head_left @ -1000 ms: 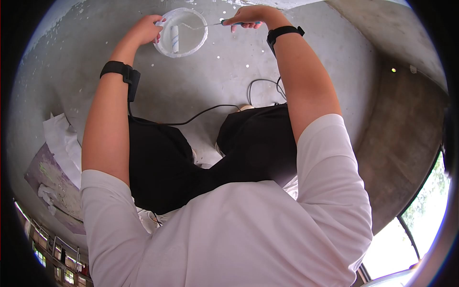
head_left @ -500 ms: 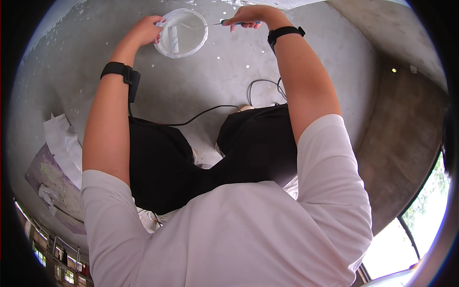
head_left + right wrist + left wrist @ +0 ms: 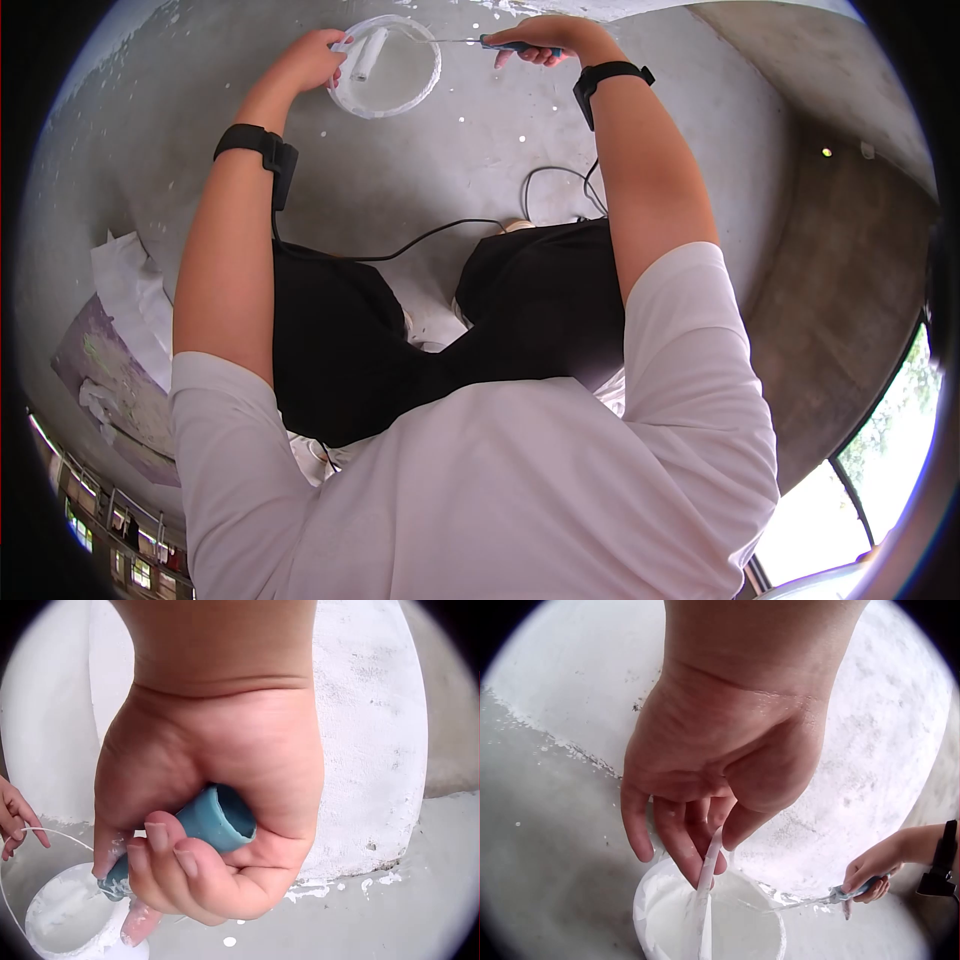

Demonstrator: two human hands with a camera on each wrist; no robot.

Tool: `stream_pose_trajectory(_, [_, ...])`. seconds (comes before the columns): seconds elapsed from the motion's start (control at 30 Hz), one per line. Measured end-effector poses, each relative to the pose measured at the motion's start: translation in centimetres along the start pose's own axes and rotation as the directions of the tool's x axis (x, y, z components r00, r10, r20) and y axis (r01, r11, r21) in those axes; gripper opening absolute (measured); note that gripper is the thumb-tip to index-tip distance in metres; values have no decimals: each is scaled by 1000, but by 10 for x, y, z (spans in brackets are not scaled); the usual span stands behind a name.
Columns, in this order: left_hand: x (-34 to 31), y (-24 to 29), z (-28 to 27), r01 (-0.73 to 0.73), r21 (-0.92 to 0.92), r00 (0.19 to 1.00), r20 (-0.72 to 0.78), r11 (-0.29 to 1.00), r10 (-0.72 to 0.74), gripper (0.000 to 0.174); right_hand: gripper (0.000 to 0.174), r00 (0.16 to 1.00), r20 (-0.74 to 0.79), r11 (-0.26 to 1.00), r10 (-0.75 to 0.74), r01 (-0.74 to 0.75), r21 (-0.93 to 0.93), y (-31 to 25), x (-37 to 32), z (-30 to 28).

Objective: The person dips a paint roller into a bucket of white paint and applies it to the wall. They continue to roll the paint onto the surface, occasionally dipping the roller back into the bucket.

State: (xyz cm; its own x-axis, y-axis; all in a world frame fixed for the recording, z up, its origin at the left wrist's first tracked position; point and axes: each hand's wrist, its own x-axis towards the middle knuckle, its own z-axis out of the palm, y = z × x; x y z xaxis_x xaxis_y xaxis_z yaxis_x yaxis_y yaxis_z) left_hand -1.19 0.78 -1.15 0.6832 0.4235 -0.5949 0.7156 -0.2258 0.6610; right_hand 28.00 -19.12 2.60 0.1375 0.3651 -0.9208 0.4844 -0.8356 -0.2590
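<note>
A white bucket (image 3: 436, 80) of white paint stands on the floor ahead. My left hand (image 3: 312, 60) is at its left rim; in the left wrist view it pinches the bucket's thin white bail handle (image 3: 703, 907) between thumb and fingers. My right hand (image 3: 545, 40), right of the bucket, grips a paint roller by its teal handle (image 3: 214, 819), fingers curled round it. The roller's thin metal rod (image 3: 455, 41) reaches over the rim. Its white roller sleeve (image 3: 371, 55) lies slanted inside the bucket, near the left wall. White paint marks the right fingertips.
White paint drops (image 3: 522, 139) spot the grey floor. A white-painted wall (image 3: 360, 735) rises close beyond the hands. Black cable (image 3: 420, 240) runs past the knees. White paper (image 3: 130, 290) and a stained purplish sheet (image 3: 105, 360) lie at left.
My right hand has shifted slightly right, drawing the roller rod along. The roller sleeve has moved up the view inside the bucket and turned from nearly upright to slanted. The left hand keeps its hold.
</note>
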Motion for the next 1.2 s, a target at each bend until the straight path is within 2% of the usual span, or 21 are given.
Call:
stream_pose_trajectory(0.03, [1,0,0,1,-1,1000,-1,1000,-1,42,54,1000,12,997,-1,0,82,1,-4,1])
stream_pose_trajectory(0.13, [2,-1,1,2,-18,1000,0,1000,-2,42,51,996,75,989,51,-61,137,2,-15,3])
stream_pose_trajectory(0.43, [0,0,1,-12,18,1000,-2,1000,12,43,53,948,253,940,194,-254,230,15,-5,3])
stream_pose_trajectory(0.53, [-1,2,0,-1,21,1000,-1,1000,1,44,52,948,248,934,199,-260,244,16,-5,5])
stream_pose_trajectory(0.57, [-2,3,0,-4,30,1000,-2,1000,4,44,52,948,248,935,199,-259,243,15,-9,7])
stream_pose_trajectory(0.63, [-3,3,0,-8,39,1000,-2,999,8,44,46,973,153,958,173,-202,201,13,-16,11])
stream_pose_trajectory(0.73, [0,0,0,-5,20,1000,4,1000,5,44,39,983,122,978,135,-152,141,25,-3,9])
stream_pose_trajectory(0.87, [5,-5,2,-17,9,1000,0,1000,17,43,35,993,95,985,76,-90,150,36,7,6])
stream_pose_trajectory(0.93, [5,-5,2,-15,8,1000,0,1000,15,43,33,999,53,981,2,-12,192,40,9,9])
stream_pose_trajectory(1.13, [3,-3,1,-8,19,1000,14,1000,8,42,36,1000,-12,978,2,0,210,37,1,12])
stream_pose_trajectory(1.2, [1,-1,1,-2,4,1000,8,1000,2,42,37,1000,21,978,-23,18,210,44,10,10])
